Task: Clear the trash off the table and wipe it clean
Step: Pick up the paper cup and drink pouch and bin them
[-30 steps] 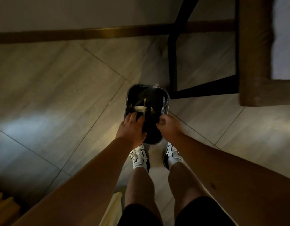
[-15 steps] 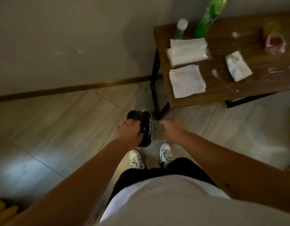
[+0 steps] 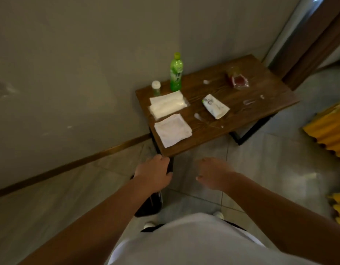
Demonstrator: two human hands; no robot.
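Observation:
The brown wooden table (image 3: 241,115) stands against the wall ahead. On it lie a white cloth (image 3: 173,130), a stack of white tissues (image 3: 168,104), a crumpled white wrapper (image 3: 216,106), a red and clear plastic wrapper (image 3: 238,80) and small white scraps (image 3: 197,116). A green bottle (image 3: 176,73) and a small white-capped bottle (image 3: 156,87) stand at the back left. The black trash bin (image 3: 151,204) is on the floor under my left forearm. My left hand (image 3: 153,173) is curled above the bin's far side; its hold is hidden. My right hand (image 3: 213,174) hangs loose and holds nothing.
The grey wall runs along the left with a brown baseboard (image 3: 79,161). Yellow ribbed objects (image 3: 330,131) sit on the tiled floor at the right. A dark door frame (image 3: 316,41) rises behind the table's far right corner. My feet are just below the bin.
The view has swung up from the floor and bin to the table as I straightened. My right hand has left the bin's rim and both hands have risen.

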